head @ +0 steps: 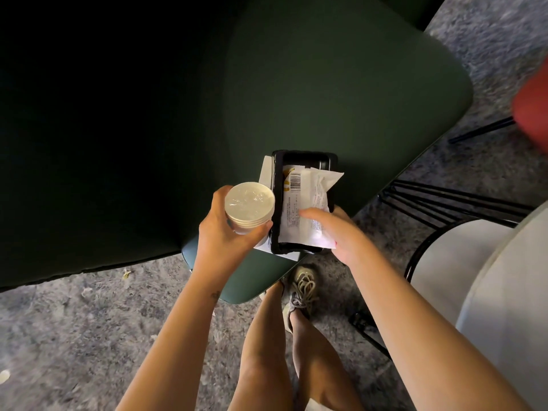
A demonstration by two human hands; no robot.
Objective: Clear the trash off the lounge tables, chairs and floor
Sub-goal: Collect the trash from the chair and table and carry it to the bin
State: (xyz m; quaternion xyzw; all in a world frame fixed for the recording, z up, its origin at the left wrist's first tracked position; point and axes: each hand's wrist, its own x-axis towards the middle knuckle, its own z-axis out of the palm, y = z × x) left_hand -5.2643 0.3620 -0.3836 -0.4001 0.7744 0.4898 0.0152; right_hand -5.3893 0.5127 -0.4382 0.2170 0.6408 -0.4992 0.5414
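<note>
My left hand [221, 232] is wrapped around a stack of pale paper cups [249, 206] sealed with a film lid, held just above the near edge of the dark green table [326, 99]. My right hand [338, 232] holds a black plastic tray [302, 161] from below, its thumb pressing a white wrapper [308, 200] with a barcode into the tray. A white sheet of paper [266, 170] sticks out under the tray. Small scraps of litter [127, 273] lie on the grey carpet at the left.
A green chair seat [252, 280] is tucked under the table edge below my hands. A white chair [480, 277] with a black wire frame stands at the right, a red chair [533, 108] at the far right. My legs and a grey sneaker [301, 289] are below.
</note>
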